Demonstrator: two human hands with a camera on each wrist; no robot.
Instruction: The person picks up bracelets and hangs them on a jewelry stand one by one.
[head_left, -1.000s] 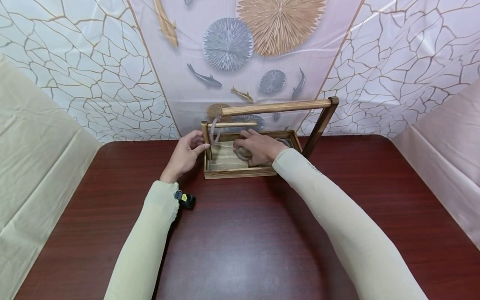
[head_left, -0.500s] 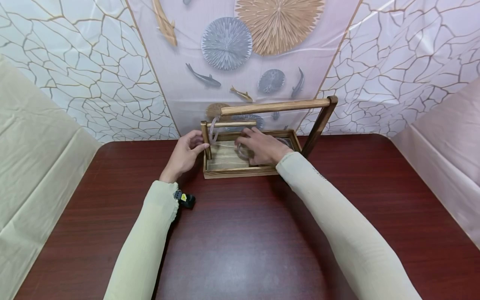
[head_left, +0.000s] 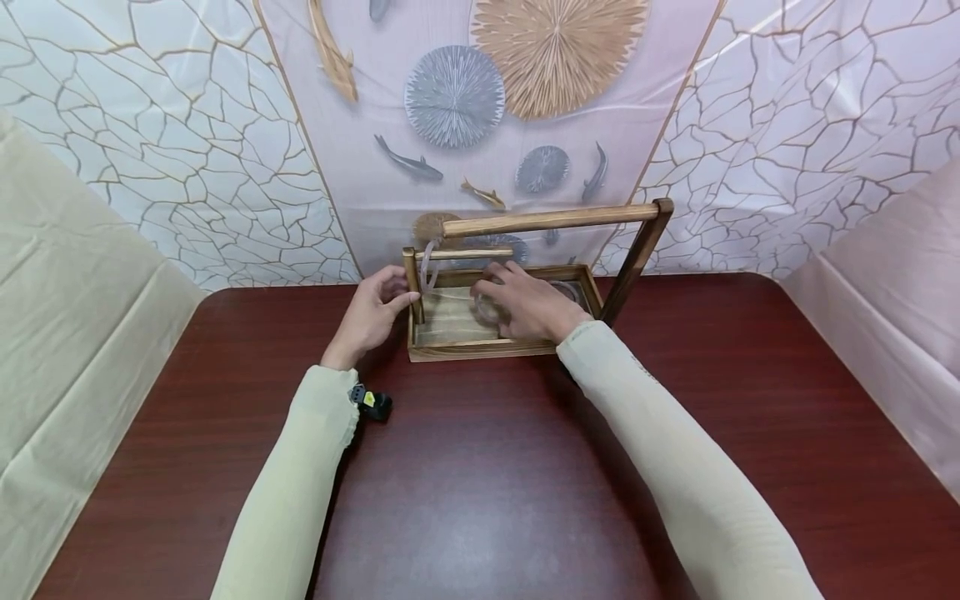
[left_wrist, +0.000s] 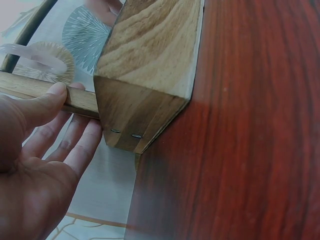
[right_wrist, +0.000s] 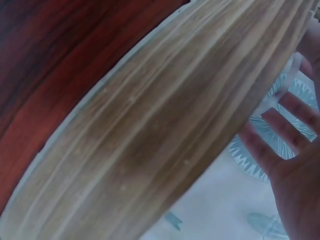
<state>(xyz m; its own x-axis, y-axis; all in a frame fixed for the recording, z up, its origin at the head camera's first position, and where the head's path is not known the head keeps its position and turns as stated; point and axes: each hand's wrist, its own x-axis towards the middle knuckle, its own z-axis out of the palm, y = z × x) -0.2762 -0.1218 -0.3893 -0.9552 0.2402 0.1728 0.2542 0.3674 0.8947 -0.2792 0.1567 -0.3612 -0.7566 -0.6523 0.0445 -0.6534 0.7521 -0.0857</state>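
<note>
Counted three see-through rings (head_left: 425, 268) and one wood-grained box (head_left: 480, 352); left hand (head_left: 372, 310) pinched a short post (head_left: 412, 275), right hand (head_left: 531, 302) gripped one ring.

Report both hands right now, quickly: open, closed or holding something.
Left hand: holding, thumb and fingers on an upright wooden post.
Right hand: holding a clear ring.

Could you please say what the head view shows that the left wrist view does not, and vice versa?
Only the head view: the black wrist device and left sleeve. Only the left wrist view: two fastener heads on the wooden tray's end. Both: the tray, left hand pinching the upright post, right hand, a translucent ring, and tabletop.
</note>
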